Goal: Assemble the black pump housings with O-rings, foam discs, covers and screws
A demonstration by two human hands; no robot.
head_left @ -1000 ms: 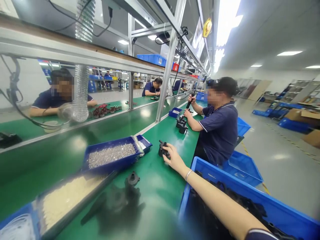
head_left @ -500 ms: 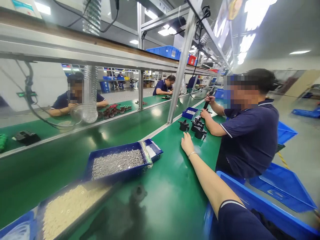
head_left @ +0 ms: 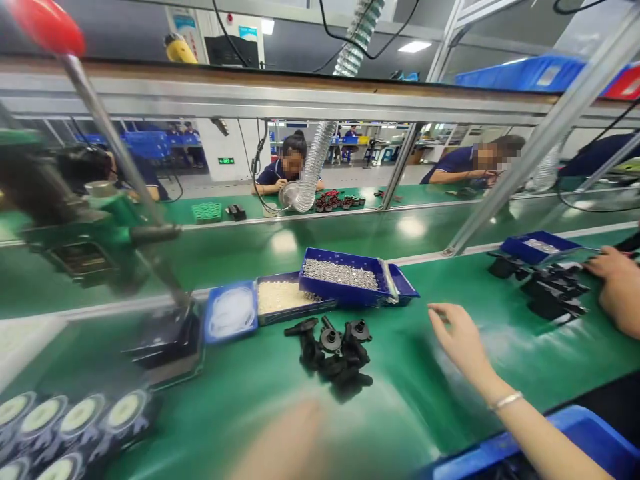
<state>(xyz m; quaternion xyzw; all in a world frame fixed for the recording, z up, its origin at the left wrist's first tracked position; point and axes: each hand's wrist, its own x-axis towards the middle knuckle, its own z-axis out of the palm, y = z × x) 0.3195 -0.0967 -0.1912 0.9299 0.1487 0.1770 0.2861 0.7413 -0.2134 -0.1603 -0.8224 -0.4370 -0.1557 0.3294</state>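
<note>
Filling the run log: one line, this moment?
right hand: open, empty | left hand: blurred, near black parts on green bench | blue tray: metal pieces inside

A slim, rounded, silver-coloured bracelet (head_left: 507, 401) encircles the right wrist (head_left: 490, 387). Beyond the bracelet, the bare right hand (head_left: 461, 341); below it, the bare forearm (head_left: 553, 440). Left of the bracelet, the left hand (head_left: 290, 437), bare, its outline blurred.
</note>
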